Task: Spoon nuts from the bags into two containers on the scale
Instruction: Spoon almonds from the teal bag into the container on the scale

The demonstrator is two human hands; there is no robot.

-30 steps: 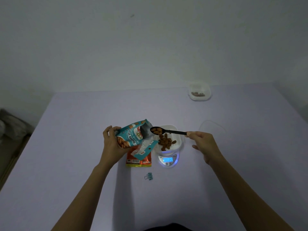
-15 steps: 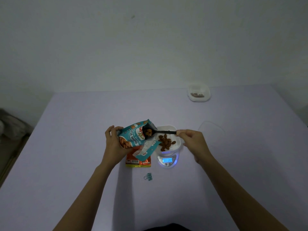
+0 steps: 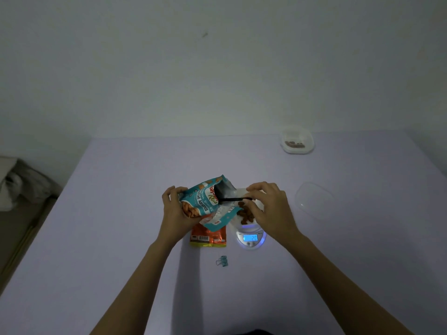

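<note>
Just left of the round white digital scale [image 3: 250,238], the left hand [image 3: 180,209] grips a tilted teal foil almond bag [image 3: 203,201], fingers curled round it. The right hand [image 3: 268,206] pinches a black plastic spoon [image 3: 233,199], bowl inside the bag's mouth. Scooping seems under way; next, carry the spoon level to the white container [image 3: 241,191] of brown almonds [image 3: 245,213] atop the scale.

small teal binder clip [image 3: 221,260] on lavender table [image 3: 116,238], clear lid [image 3: 314,199] at right, crumpled cloth [image 3: 9,187] far left, pale wall [image 3: 217,68]
</note>
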